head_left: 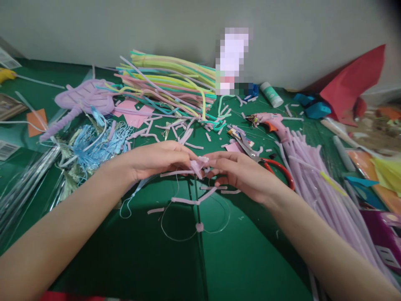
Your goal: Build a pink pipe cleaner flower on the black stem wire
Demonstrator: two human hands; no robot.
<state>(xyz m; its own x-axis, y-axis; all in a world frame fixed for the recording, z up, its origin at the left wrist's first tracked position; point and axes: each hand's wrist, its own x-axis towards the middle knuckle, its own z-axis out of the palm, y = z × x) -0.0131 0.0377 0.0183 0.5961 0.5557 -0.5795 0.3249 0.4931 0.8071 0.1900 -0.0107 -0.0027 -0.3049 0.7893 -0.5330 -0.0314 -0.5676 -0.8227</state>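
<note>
My left hand [163, 156] and my right hand [239, 169] meet above the green table, fingertips pinched from both sides on a small folded lilac pipe-cleaner piece [197, 166]. Its exact shape is partly covered by the fingers. A thin clear thread [178, 240] forms loops below the hands. Near it are a bent lilac pipe cleaner [184, 201] and a small lilac ball [199, 227]. Short lilac cuttings lie by the fingers. Scissors with red handles [277, 167] rest just beyond my right hand.
Coloured pipe cleaners [169, 83] lie at the back. On the left are a lilac paddle-shaped piece [86, 98] and blue tassels [90, 142]. A pink glue gun [269, 121] and a lilac pipe-cleaner bundle [316, 188] occupy the right. A phone-like bright shape [233, 54] is pixelated.
</note>
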